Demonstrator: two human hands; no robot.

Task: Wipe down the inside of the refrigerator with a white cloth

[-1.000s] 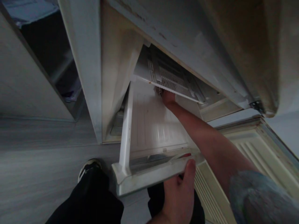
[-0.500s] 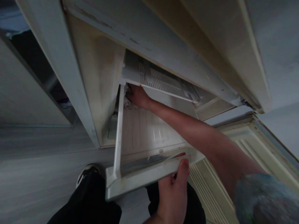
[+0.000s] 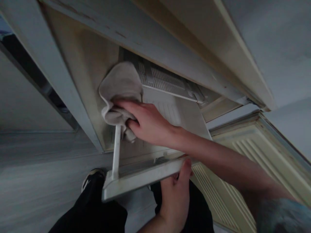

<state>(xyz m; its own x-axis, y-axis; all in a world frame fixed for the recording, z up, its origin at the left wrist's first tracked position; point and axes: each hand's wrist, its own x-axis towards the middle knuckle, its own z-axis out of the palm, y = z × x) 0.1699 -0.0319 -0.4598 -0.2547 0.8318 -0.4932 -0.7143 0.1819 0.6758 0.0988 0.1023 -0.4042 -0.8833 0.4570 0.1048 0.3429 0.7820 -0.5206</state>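
Note:
My right hand (image 3: 150, 124) is closed on a light grey cloth (image 3: 122, 85), which it presses over the left side rail of a white freezer drawer (image 3: 143, 183). Part of the cloth hangs down on the inner side of that rail and hides a stretch of it. My left hand (image 3: 176, 194) grips the drawer's front edge near its right end, thumb on top and fingers underneath. Pulled partway out of the compartment, the drawer shows a bare ribbed floor beneath my right forearm.
A freezer door (image 3: 245, 145) stands open at the right, with ribbed cream panels. Overhead runs the rust-marked frame (image 3: 145, 42) of the compartment. A vented panel (image 3: 167, 79) lies at the back. Below are my legs and a shoe (image 3: 91, 181) on the grey floor.
My right hand has come from the drawer's back left corner toward me, bringing the cloth onto the left rail. My left hand keeps its hold on the drawer front.

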